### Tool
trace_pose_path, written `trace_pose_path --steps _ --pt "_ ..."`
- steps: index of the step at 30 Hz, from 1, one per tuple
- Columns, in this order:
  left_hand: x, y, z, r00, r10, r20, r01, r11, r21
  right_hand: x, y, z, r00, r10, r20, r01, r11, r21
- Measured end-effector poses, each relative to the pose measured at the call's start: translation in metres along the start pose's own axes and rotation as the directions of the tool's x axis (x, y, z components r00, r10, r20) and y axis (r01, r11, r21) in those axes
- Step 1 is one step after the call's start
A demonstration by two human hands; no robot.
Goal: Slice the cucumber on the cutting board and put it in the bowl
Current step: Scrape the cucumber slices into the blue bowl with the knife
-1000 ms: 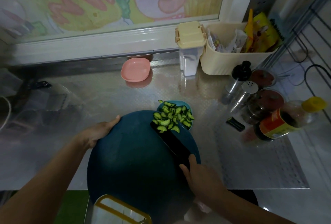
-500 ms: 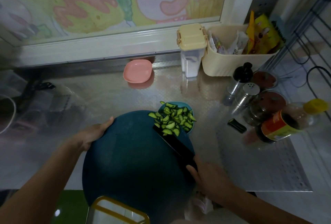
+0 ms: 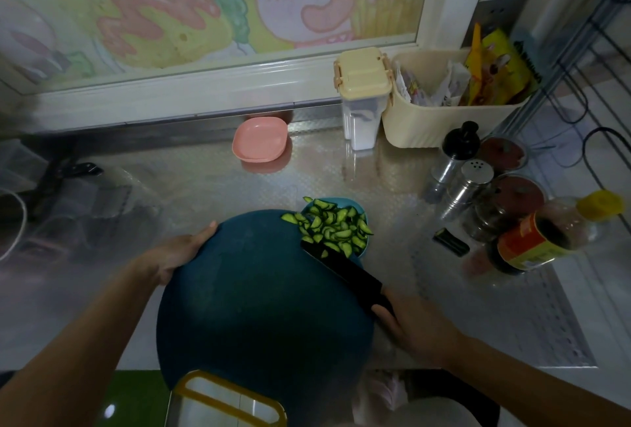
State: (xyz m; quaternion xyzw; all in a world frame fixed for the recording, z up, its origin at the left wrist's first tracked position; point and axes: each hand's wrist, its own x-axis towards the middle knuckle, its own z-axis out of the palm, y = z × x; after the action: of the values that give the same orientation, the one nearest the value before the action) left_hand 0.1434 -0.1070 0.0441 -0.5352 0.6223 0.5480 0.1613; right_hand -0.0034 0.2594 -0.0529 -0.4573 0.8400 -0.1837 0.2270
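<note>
At the far left, the rim of the dark teal cutting board (image 3: 252, 297) is gripped by the left hand (image 3: 177, 252). The thumb is laid along the edge and the fingers are tucked beneath it, out of sight. The board appears to be held with its far edge over the blue bowl (image 3: 359, 205), which is partly covered by it.

Beyond the board, near the back wall, a pink dish (image 3: 261, 140) is seen standing well apart from the work.

The cucumber slices (image 3: 333, 227) are heaped at the board's far right edge. Most seem to lie in or above the bowl, while a few are left on the board's rim, one at the heap's left end. The dark blade of the knife (image 3: 345, 269) is laid flat against the near side of the heap. Its handle is clasped by the right hand (image 3: 413, 327), with the fingers wrapped round it.

Over the last second little has been altered. The blade has been kept behind the heap, and the heap appears to have been nudged slightly further over the bowl. Slicing is therefore judged finished and the transfer nearly so, with only the stragglers on the rim left to be swept in.

To the right, a cream-lidded container (image 3: 362, 92), a basket of packets (image 3: 430, 123), a metal shaker (image 3: 467, 184) and a yellow-capped bottle (image 3: 546, 235) are ranged on the steel counter (image 3: 341, 174).
</note>
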Motion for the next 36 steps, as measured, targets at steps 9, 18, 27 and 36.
trace_pose_path --steps 9,18,27,36 --pt "-0.001 -0.002 -0.008 0.999 0.018 0.032 -0.018 1.000 -0.017 0.014 0.011 -0.032 0.992 0.031 0.124 -0.030 1.000 -0.006" --pt "-0.009 0.001 -0.015 0.999 0.029 -0.013 -0.029 0.999 -0.044 0.014 0.007 -0.037 0.982 0.028 0.184 -0.052 0.991 0.124" --pt "-0.017 -0.008 -0.031 0.999 -0.002 -0.053 -0.001 0.998 -0.062 0.020 -0.004 -0.056 0.972 0.098 0.214 -0.192 0.856 0.479" --pt "-0.025 0.000 -0.033 0.994 0.031 -0.107 -0.033 0.999 -0.011 0.015 -0.021 -0.060 0.944 0.117 0.309 -0.301 0.691 0.657"
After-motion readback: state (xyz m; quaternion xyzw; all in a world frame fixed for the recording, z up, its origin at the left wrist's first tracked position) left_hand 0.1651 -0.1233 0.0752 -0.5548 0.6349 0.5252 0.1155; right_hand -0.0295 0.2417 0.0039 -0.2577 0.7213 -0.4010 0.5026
